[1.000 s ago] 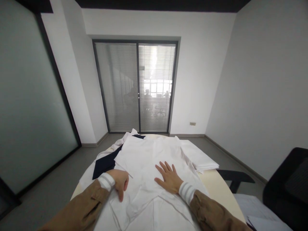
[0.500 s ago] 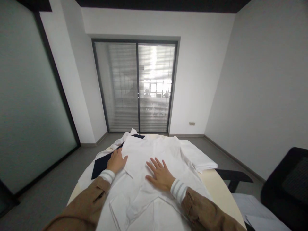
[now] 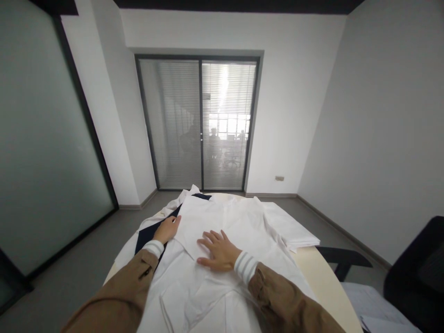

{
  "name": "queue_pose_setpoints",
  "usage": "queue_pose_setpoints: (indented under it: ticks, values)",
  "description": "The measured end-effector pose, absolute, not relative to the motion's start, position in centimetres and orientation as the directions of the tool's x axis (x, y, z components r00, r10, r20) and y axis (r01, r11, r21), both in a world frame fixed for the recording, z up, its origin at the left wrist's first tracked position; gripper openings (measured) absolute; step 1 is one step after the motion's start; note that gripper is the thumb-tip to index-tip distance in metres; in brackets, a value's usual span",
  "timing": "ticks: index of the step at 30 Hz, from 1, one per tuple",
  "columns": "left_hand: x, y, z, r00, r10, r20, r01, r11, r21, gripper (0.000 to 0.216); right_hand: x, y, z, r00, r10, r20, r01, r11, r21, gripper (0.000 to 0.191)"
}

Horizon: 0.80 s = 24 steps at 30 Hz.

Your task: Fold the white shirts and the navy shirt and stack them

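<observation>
A white coat (image 3: pixel 239 231), long and wrinkled, is spread over the round table, its pocket-like slits showing. At the coat's left edge, my left hand (image 3: pixel 168 229) is closed, thumb and fingers pinching the cloth. My right hand (image 3: pixel 219 252) rests palm down on the middle of the coat with its fingers apart. A folded sleeve (image 3: pixel 291 226) lies at the coat's right side. Dark navy cloth (image 3: pixel 144 238) shows beneath and beside my left hand, with more white cloth (image 3: pixel 126 252) at the table's left edge.
The pale table (image 3: pixel 324 273) shows its rim at the right. Beyond it are a black chair (image 3: pixel 416 273), its armrest (image 3: pixel 345 255), and white cloth or papers (image 3: pixel 374 305) low down. A glass door with blinds (image 3: pixel 173 125) stands ahead.
My right hand has slid left across the coat, fingers still spread. My left hand has drawn its fingers in at the coat's left edge. The view has shifted slightly.
</observation>
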<state>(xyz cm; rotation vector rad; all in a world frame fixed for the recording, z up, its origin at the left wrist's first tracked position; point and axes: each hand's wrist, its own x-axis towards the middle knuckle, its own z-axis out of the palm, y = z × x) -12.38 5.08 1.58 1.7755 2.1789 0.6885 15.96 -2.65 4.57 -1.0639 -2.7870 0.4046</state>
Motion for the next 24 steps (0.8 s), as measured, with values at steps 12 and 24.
queue_pose_setpoints:
  ticks: [12, 24]
  values:
    - [-12.4, 5.4, 1.4, -0.264, 0.962, 0.066, 0.855, 0.202, 0.478, 0.030, 13.1, -0.2, 3.3, -0.707, 0.700, 0.102, 0.653, 0.701, -0.287, 0.057]
    - [-10.3, 4.7, 3.2, -0.115, 0.973, 0.201, 0.814, -0.023, 0.581, 0.047, 9.4, 8.6, 1.0, -0.452, 0.892, -0.012, 0.797, 0.398, -0.455, 0.065]
